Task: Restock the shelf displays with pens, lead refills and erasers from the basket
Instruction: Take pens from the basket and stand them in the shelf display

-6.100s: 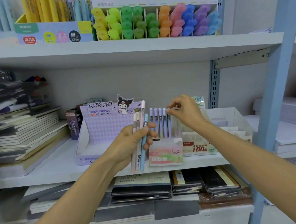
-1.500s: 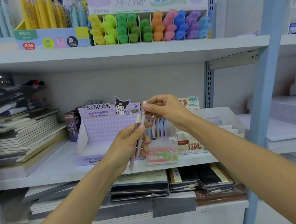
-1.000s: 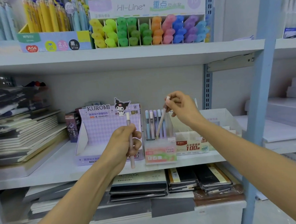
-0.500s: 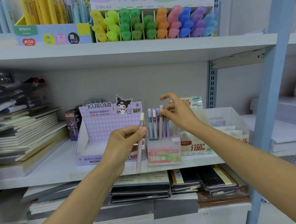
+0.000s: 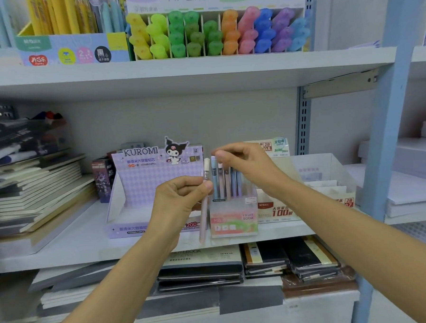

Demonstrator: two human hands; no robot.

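Note:
My left hand (image 5: 179, 202) grips one pale pink lead-refill tube (image 5: 204, 211), held upright just left of the pink "Fruit Soda" display box (image 5: 233, 220) on the middle shelf. Several pastel tubes (image 5: 226, 183) stand in that box. Above their tops hovers my right hand (image 5: 246, 165), thumb and forefinger close together by the cap of one tube; whether they pinch it is unclear.
A purple Kuromi display box (image 5: 144, 187) stands left of the pink box, and white lead-refill boxes (image 5: 307, 196) stand to its right. Notebooks (image 5: 36, 193) are stacked at left and on the shelf below. Highlighters (image 5: 215, 35) fill the top shelf. A blue upright (image 5: 388, 127) stands at right.
Six seconds ago my left hand held several tubes; now it holds one. My right hand has carried tubes one by one into the pink box and now sits over their tops.

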